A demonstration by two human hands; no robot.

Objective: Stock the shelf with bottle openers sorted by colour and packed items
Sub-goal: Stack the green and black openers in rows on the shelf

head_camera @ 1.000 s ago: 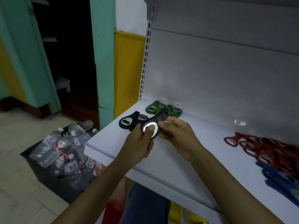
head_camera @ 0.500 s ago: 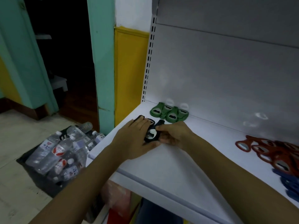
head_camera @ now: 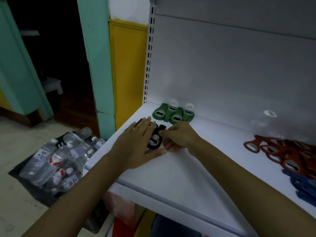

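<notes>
- shelf (head_camera: 188, 177) – smooth white painted metal by the look of it, slight sheen
- back panel (head_camera: 239, 65) – grey, flat, matt
- black opener (head_camera: 153, 147) I'm holding – matt black plastic, shiny metal insert in the head
- green openers (head_camera: 177, 118) – smooth plastic, a bit of gloss, bright metal inserts
- red openers (head_camera: 290, 156) – same plastic look, reflective inserts
- blue openers (head_camera: 306, 187) – plastic, looks duller in this light
- water bottles (head_camera: 42, 165) – clear glossy plastic, printed labels
- floor (head_camera: 17, 132) – pale, scuffed, kinda rough

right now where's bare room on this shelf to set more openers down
Free: the white shelf board between the black plastic bottle openers and the red opener pile. Crowded: green openers at the back-left, blue ones far right.
</notes>
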